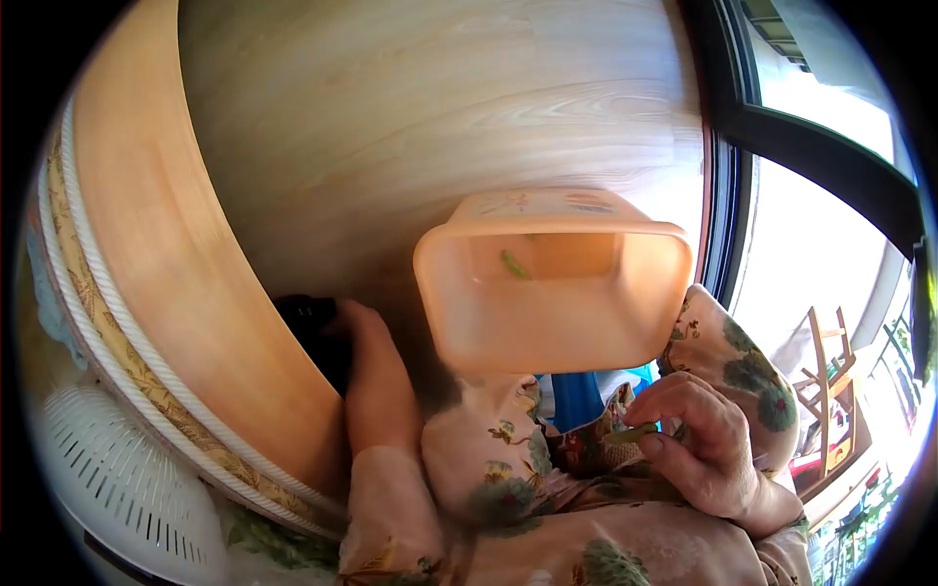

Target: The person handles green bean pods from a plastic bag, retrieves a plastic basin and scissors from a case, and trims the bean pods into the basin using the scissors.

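Note:
At the lower right, my right hand [699,439] is closed, its thumb and fingers pinching a small green bean pod [633,433] above my lap. My left arm reaches down beside the table edge; the dim left hand [354,317] is beside a black object [311,317], and its fingers cannot be made out. A peach-coloured plastic basin [552,332] rests tilted against my knees, with one green pod [514,264] inside it. Floral fabric [489,444] covers my legs, and something blue [576,400] shows below the basin.
A wooden tabletop [176,244] with a corded border curves along the left. Beyond it are a white slotted basket [127,488] and green vegetables [278,537]. The wood-patterned floor [440,98] lies ahead. A dark door frame [723,146] and wooden chair [831,381] are on the right.

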Available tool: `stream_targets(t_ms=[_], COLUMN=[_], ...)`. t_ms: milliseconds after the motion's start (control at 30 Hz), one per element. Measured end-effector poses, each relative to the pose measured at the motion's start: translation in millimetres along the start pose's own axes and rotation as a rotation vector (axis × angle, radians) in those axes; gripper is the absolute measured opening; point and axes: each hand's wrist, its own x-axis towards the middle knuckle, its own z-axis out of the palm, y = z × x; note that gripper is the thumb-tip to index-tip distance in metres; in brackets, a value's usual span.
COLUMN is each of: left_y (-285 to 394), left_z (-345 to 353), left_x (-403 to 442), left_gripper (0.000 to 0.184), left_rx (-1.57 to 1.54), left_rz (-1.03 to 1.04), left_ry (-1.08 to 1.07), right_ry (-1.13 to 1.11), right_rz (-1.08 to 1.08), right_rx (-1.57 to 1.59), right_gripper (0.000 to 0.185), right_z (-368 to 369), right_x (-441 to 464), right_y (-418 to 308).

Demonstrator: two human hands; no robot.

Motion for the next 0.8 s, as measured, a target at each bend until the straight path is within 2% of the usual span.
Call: stream_targets(t_ms=[400,800], left_y=[28.8,50.0], left_z=[9.3,26.8], left_x=[-5.1,43.0], left_gripper=[0.043,0.033], left_rx=[-0.014,-0.214], left_rz=[0.051,0.073], left_ry=[0.079,-0.130], right_ry=[-0.013,-0.043], right_rz=[0.074,0.130], right_rx=[0.017,0.064], right_gripper=[0.020,0.019], right_z=[-0.7,-5.9], right_x=[2.6,4.9], right_y=[3.7,9.2])
